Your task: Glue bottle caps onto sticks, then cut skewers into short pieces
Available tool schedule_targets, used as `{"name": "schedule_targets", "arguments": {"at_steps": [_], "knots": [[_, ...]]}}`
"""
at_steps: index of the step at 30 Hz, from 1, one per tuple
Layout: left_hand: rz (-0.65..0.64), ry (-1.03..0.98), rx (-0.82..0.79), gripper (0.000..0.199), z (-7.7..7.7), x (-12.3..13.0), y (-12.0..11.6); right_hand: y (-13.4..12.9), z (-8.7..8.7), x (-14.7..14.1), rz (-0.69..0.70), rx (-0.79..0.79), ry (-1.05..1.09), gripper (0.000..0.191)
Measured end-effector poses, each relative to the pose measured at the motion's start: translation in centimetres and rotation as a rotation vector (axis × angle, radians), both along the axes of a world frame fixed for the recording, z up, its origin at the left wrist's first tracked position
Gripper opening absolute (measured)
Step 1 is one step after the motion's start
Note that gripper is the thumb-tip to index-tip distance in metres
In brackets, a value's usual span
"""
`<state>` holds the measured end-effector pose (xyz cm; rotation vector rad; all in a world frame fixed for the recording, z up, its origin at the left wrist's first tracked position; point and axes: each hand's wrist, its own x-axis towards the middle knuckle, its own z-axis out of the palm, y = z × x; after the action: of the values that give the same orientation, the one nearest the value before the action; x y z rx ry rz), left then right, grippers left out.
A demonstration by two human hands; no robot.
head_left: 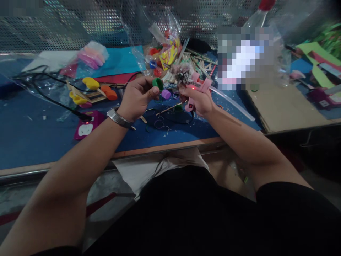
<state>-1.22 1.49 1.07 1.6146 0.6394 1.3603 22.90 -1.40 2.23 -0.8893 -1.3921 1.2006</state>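
Between the thumb and fingers of my left hand [140,96] is a green bottle cap [157,84], its hollow side showing. My right hand [198,99] is wrapped round a pink glue gun [204,86] with a small red light lit. A clear glue stick [234,104] sticks out of its back toward the right. The gun's front end points left, close to the green cap; whether they touch I cannot tell. Just right of the cap, a purple cap [166,94] is near my left thumb. A grey, fluffy clump [183,72] lies behind the gun.
A purple power socket [89,125] with a black cable stands at the left. Yellow and orange caps on sticks [90,93] lie behind it. Farther back are a yellow packet [169,53], wooden sticks and coloured sheets [119,58]. Cardboard [285,106] covers the right side.
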Motion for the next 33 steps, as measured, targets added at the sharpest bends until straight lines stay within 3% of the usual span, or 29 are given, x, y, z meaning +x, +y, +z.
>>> {"name": "schedule_targets", "arguments": {"at_steps": [5,14,19,24,29,33], "knots": [[0.085,0.034,-0.006,0.057,-0.6,-0.5,0.7,1.0,-0.2,0.9,-0.005,-0.025,-0.266,0.037],[0.219,-0.082,0.024,0.053,-1.8,-1.0,1.9,1.4,-0.1,1.7,0.146,0.118,-0.526,0.035],[0.236,-0.07,0.053,0.051,-2.1,-1.2,2.2,0.8,0.5,1.4,0.118,0.118,-0.552,0.041],[0.317,-0.137,0.07,0.046,-2.0,-0.7,2.0,0.2,1.1,1.0,0.132,-0.001,-0.5,0.054],[0.217,-0.121,0.019,0.044,-2.2,-0.7,2.0,0.4,0.7,1.2,0.088,0.04,-0.54,0.049],[0.077,-0.102,-0.056,0.047,-1.9,-0.4,1.3,1.2,-0.2,1.4,0.019,0.066,-0.449,0.04]]}}
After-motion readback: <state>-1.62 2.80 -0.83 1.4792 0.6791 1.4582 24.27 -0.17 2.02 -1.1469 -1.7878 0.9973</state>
